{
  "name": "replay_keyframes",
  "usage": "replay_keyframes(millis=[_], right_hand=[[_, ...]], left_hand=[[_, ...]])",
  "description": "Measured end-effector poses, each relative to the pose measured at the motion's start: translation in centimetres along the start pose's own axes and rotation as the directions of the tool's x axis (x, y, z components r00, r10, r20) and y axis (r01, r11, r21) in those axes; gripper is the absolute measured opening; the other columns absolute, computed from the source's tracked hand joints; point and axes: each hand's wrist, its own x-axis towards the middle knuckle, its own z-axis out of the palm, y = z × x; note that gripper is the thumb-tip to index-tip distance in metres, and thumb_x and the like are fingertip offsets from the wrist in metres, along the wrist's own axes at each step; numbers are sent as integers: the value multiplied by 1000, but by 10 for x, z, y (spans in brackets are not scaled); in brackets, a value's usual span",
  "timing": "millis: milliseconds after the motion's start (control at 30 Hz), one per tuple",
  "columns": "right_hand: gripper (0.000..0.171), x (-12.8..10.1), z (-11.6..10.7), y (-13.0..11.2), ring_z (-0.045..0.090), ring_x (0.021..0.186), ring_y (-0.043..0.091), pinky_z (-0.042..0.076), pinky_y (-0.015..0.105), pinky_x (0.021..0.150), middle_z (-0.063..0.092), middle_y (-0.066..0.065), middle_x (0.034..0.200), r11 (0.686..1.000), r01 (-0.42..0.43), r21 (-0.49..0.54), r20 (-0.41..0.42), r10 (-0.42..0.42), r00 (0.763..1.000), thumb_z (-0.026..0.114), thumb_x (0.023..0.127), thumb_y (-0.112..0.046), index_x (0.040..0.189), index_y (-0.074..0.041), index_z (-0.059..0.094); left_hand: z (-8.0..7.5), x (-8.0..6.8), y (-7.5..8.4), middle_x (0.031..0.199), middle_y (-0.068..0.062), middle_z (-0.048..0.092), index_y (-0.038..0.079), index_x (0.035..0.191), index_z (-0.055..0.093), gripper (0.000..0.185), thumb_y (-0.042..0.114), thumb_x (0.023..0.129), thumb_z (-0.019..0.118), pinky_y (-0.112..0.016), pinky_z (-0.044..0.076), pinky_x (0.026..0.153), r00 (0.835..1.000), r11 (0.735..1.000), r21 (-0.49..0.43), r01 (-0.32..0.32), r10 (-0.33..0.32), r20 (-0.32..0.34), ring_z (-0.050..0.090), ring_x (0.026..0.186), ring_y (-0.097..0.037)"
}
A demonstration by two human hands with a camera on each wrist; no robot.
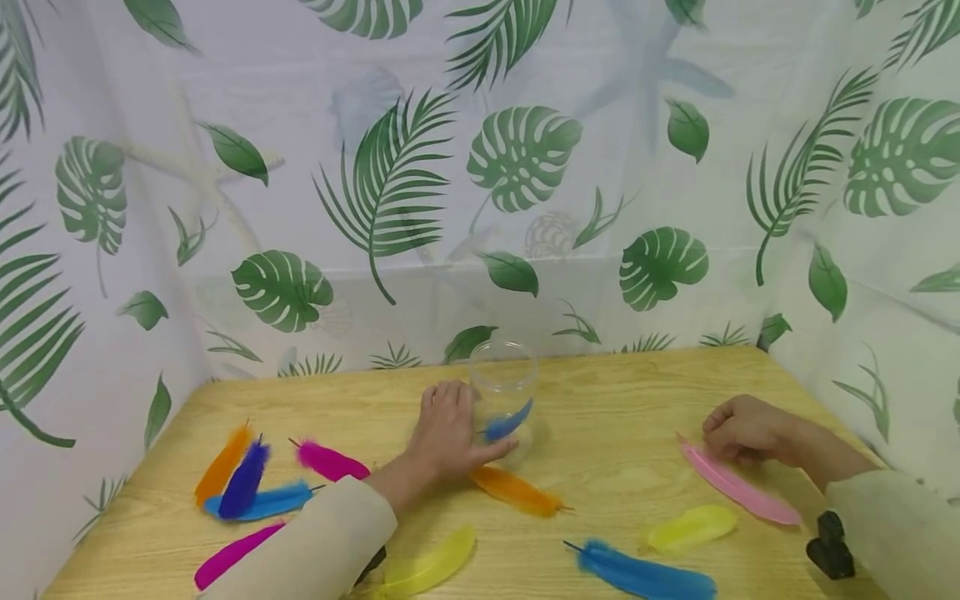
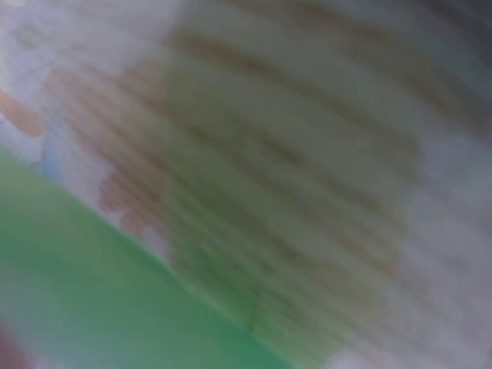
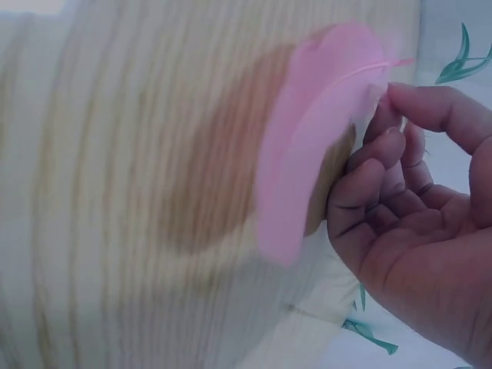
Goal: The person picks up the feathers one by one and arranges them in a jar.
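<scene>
My left hand (image 1: 446, 429) holds a clear see-through jar (image 1: 504, 382) at the middle back of the table, its thumb across the front of the jar. A small blue feather (image 1: 510, 422) shows inside, leaning up to the right. At the right, my right hand (image 1: 753, 429) pinches a pink feather (image 1: 738, 487) near its quill end. The right wrist view shows thumb and forefinger meeting at the edge of the pink feather (image 3: 307, 146), with the other fingers curled beside it. The left wrist view is blurred and shows neither the jar nor the grip.
Orange (image 1: 221, 465), purple (image 1: 246, 479) and blue (image 1: 273, 502) feathers overlap at the left, with magenta ones (image 1: 330, 458) nearby. Another orange feather (image 1: 521, 490) lies before the jar. Yellow (image 1: 690, 528) and blue (image 1: 645, 573) feathers lie toward the front. A leaf-patterned curtain (image 1: 420, 317) borders the wooden table.
</scene>
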Motion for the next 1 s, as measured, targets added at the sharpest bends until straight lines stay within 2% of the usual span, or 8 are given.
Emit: replay_keyframes(millis=[133,300,433,533,667,767,867,1000], right_hand=[[36,3,-1,-2,49,63,10,42,23,56,54,0,72,1000,11,24,-13,-11,1000,63,85,-7,113,13,53],[42,5,-3,-8,51,66,11,46,27,60,55,0,77,998,34,50,-36,-33,999,62,87,-9,121,14,48],[46,8,-5,-13,60,81,15,53,32,72,61,5,96,993,18,115,-30,-15,999,61,93,-12,128,12,42],[48,10,-5,-13,62,92,18,55,36,80,60,11,110,987,15,160,-18,-13,1000,60,96,-13,131,12,38],[51,14,-4,-10,62,92,19,55,36,80,60,12,113,981,25,193,-18,-22,1000,59,97,-12,134,13,35],[58,16,-1,-6,64,93,20,56,37,80,59,20,121,976,34,216,-5,-34,999,61,94,-9,138,13,31],[65,14,1,-5,65,99,22,57,38,83,51,33,132,977,52,208,28,-59,998,67,90,-6,140,14,30],[68,13,4,-7,64,105,25,57,38,84,46,36,138,985,72,159,62,-82,995,72,85,-5,139,12,37]], left_hand=[[1,1,0,106,-7,50,3,119,51,86,80,80,55,-42,32,97,1000,1000,3,-4,4,-2,43,107,-27],[2,2,0,108,-8,51,3,119,52,87,80,80,54,-43,31,98,1000,1000,16,-5,6,-6,43,108,-27],[3,2,-1,107,-7,50,3,119,52,85,79,81,55,-43,31,98,1000,1000,11,-10,11,-18,43,107,-27],[3,2,-1,106,-7,50,3,118,52,85,79,81,56,-43,32,97,1000,1000,7,-11,11,-22,43,107,-27],[2,2,-1,107,-7,50,3,118,52,84,78,81,56,-42,32,94,1000,1000,9,-12,12,-19,44,107,-27],[2,1,-1,107,-7,50,3,120,52,84,78,81,55,-41,32,94,1000,1000,8,-6,6,-5,43,107,-27],[1,1,0,107,-7,50,3,120,52,85,79,82,54,-42,32,96,1000,1000,8,-3,3,5,43,108,-27],[-1,1,-1,108,-7,50,4,120,51,85,79,81,54,-41,32,95,1000,1000,13,-2,2,1,44,109,-27]])
